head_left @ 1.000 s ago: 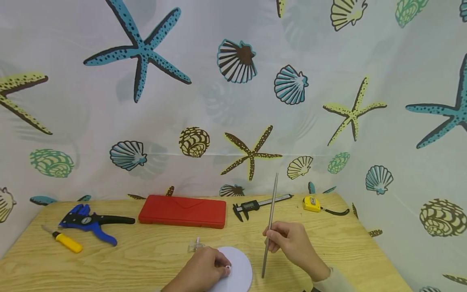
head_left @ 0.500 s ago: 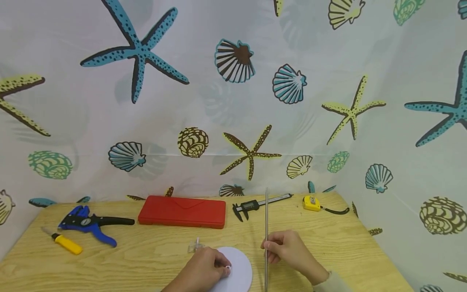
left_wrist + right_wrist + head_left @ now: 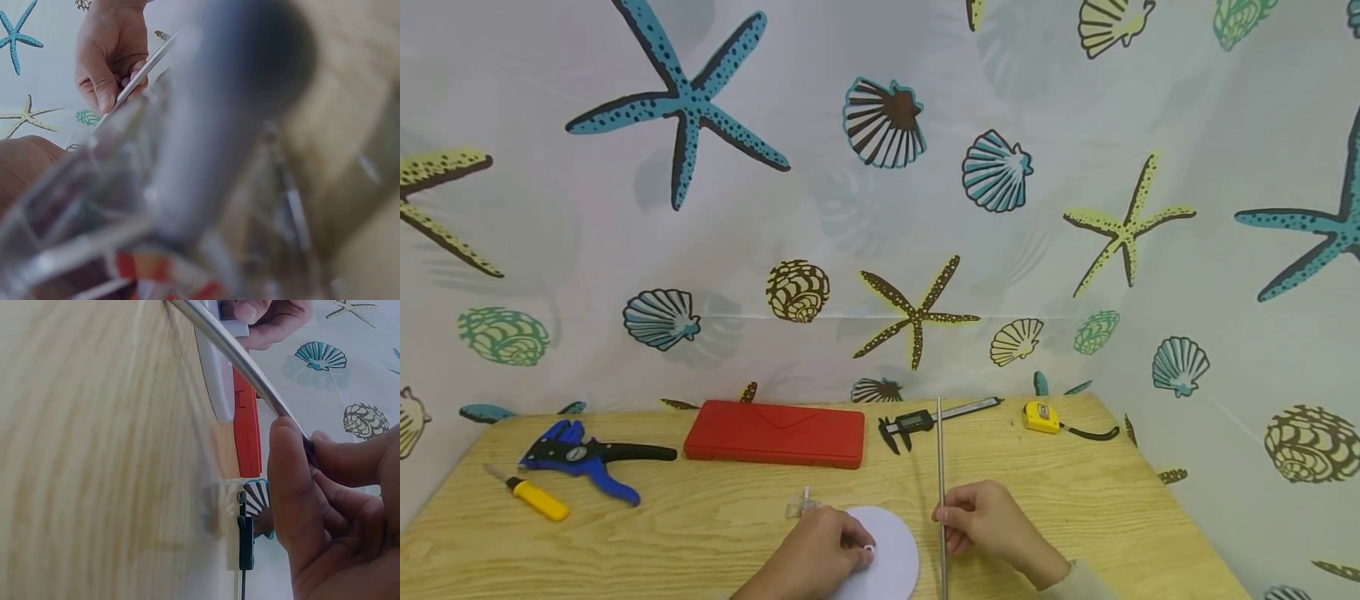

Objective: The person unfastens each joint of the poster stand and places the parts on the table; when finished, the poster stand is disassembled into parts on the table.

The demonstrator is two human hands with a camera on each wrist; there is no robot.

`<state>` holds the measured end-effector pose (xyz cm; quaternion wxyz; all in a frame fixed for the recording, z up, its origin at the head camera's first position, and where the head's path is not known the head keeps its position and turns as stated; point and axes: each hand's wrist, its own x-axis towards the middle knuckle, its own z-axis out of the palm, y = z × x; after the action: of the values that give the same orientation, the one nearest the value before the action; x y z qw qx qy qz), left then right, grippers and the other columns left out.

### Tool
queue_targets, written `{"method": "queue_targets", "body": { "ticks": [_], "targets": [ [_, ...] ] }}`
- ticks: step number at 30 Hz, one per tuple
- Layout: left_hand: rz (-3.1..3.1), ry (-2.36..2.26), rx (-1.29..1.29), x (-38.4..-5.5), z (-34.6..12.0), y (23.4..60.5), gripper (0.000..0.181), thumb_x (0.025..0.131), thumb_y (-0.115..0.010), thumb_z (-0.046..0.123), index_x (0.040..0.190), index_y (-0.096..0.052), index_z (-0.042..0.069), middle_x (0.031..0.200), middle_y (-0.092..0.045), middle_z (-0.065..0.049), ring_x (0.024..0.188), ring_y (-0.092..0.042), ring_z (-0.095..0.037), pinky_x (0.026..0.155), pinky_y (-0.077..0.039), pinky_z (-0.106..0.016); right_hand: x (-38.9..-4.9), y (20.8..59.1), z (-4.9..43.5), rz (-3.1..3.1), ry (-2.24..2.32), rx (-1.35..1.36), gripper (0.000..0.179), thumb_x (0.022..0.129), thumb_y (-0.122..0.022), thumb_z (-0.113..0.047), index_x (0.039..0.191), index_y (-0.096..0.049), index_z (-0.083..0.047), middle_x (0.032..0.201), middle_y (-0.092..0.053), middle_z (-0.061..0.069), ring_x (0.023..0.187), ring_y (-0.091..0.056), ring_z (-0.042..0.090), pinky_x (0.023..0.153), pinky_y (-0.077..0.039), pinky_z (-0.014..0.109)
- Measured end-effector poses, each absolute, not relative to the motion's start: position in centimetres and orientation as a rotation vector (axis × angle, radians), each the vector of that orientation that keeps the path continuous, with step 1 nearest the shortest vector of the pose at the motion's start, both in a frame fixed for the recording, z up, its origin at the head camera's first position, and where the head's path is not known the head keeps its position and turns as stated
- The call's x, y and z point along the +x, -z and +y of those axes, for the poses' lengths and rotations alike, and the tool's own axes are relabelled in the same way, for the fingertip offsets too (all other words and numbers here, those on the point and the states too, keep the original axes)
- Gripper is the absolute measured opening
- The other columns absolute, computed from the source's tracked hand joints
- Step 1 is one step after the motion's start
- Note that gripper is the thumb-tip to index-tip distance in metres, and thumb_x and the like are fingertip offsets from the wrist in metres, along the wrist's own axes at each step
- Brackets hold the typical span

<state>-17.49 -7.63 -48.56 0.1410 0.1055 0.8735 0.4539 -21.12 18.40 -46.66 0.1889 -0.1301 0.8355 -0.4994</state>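
A slim metal rod [image 3: 940, 450] stands nearly lengthwise in the head view, its lower end out of the frame. My right hand [image 3: 992, 525] pinches it between thumb and fingers, just right of a white round disc [image 3: 895, 550]. On that disc rests my left hand [image 3: 823, 550], pinching a small white stub [image 3: 869, 548] near the middle. From the right wrist, the stub [image 3: 236, 328] rises from the disc's face, and the rod [image 3: 244, 359] slants across in front. Blurred clear and grey shapes fill most of the left wrist view.
Behind the hands lie a red case [image 3: 775, 435], a digital caliper [image 3: 917, 423] and a yellow tape measure [image 3: 1040, 418]. A blue-and-black wire stripper [image 3: 587, 458] and a yellow-handled tool [image 3: 535, 498] lie left. A small clear piece [image 3: 803, 504] sits beyond the left hand.
The rod has come down and nearer, its top end swinging left, so it now looks almost upright in the head view. My right hand shifted slightly left and down; the left hand stayed put.
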Motion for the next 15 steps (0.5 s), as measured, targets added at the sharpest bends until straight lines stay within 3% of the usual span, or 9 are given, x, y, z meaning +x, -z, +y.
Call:
{"method": "queue_targets", "body": {
  "ticks": [15],
  "targets": [
    [2.509,-1.311,0.268,-17.25,-7.54,48.22,0.006,0.085,-0.077,0.009,0.090,-0.080,0.010,0.084,-0.073,0.003,0.082,-0.061,-0.013,0.073,-0.052,-0.034,-20.47,47.69,18.20,2.425,1.333,-0.295,0.011,0.092,-0.070,-0.008,0.094,-0.072,0.002,0.069,-0.071,0.005,0.056,-0.066,0.010,0.055,-0.059,0.032]
  ]
}}
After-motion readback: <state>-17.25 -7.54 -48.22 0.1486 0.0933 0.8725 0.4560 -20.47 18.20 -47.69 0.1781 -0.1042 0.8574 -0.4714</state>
